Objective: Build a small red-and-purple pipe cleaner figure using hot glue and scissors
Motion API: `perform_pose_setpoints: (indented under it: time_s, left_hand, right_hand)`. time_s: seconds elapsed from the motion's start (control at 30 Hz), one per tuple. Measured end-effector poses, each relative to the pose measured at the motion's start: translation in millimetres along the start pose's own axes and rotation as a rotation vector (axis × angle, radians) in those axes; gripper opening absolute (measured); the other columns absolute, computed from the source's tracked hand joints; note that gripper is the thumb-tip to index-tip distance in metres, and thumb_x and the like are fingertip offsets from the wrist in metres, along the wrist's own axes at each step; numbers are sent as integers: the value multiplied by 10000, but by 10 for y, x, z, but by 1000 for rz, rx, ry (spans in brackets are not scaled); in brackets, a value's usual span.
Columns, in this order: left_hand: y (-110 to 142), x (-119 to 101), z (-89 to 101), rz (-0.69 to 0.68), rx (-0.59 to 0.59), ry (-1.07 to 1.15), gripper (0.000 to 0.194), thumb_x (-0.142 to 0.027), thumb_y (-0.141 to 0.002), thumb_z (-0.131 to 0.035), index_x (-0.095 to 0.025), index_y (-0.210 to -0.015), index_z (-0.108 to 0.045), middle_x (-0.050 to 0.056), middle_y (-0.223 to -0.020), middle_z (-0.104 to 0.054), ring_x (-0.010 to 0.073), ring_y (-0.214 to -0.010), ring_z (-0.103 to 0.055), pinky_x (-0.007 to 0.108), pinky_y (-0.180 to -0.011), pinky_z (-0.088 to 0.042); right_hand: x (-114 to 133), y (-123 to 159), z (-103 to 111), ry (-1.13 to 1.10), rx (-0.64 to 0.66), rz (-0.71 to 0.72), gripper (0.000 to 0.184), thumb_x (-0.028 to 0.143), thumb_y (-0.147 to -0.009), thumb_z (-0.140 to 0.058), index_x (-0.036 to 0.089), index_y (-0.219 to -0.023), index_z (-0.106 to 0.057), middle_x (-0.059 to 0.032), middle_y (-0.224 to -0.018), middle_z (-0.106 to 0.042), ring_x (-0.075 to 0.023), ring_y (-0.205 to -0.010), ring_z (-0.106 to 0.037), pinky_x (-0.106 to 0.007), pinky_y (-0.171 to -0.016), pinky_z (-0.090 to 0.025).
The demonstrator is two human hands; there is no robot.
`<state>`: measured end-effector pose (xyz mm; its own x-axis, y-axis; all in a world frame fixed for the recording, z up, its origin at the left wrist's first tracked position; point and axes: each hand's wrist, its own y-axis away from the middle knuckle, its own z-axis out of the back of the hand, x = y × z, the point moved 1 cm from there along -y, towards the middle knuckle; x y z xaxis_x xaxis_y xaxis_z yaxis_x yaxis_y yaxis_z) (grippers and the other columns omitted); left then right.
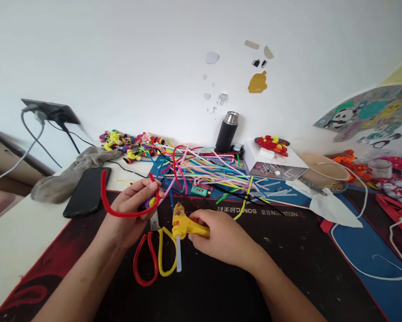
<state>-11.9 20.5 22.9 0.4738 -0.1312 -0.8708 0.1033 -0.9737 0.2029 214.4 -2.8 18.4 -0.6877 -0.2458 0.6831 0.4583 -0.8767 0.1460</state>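
Observation:
My left hand (137,201) pinches a bent red pipe cleaner (120,213), whose free end curves up on the left. A small purple and yellow piece (150,203) shows at the same fingers, partly hidden by them. In my right hand (214,232) is a yellow hot glue gun (184,224), gripped by its handle. Its dark-stained nozzle points away from me, and a translucent glue stick (178,255) sticks out of its rear. Scissors with one red and one yellow handle loop (146,261) lie on the black mat beneath, between my hands.
Many coloured pipe cleaners (201,167) are heaped behind my hands, near a green lighter (201,191). A black flask (226,132) and a white drawer box (271,163) stand by the wall. A black phone (86,192) lies left; a white cable (365,273) loops on the right.

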Motion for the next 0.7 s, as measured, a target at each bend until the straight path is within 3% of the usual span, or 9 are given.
perform_pose_setpoints:
  time_s: [0.17,0.27,0.4,0.5,0.7]
  left_hand:
    - [12,-22,-12,-52,-29,15,452,-384,-538,-1083,-151,-755,-762,13,-676,-722,10,-404,-382,125,-366,-274]
    - [26,-25,-65,-41,-40,-5,496,-424,-500,-1096,-160,-721,-739,17,-651,-722,21,-400,-385,135,-360,-260]
    - [51,32,-125,10,-31,-65,518,-450,-480,-1096,-158,-715,-740,16,-634,-722,24,-396,-380,146,-366,-238]
    - [60,117,-119,47,-8,-116,504,-474,-523,-1083,-161,-729,-747,21,-646,-724,56,-440,-460,155,-390,-281]
    - [49,228,-72,86,52,-156,461,-465,-601,-1068,-154,-800,-791,50,-724,-761,97,-547,-578,170,-467,-389]
  right_hand:
    - [-98,-19,19,-510,-66,-14,281,292,-911,-725,211,-1177,-763,-42,-992,-800,-188,-765,-699,-285,-674,-489]
    - [-162,-38,30,-753,-107,-49,283,415,-954,-725,181,-1113,-724,38,-702,-635,-126,-539,-550,-268,-569,-422]
    - [-208,-59,25,-1042,-191,-18,431,574,-966,-759,163,-1075,-688,102,-646,-485,-69,-413,-442,-241,-473,-322]
    - [-209,-61,5,-1090,-219,3,501,641,-970,-754,154,-1061,-680,106,-638,-480,-68,-381,-455,-232,-438,-310]
    - [-138,-23,-40,-982,-254,-8,536,672,-974,-726,152,-1102,-692,100,-633,-493,-99,-411,-515,-249,-450,-373]
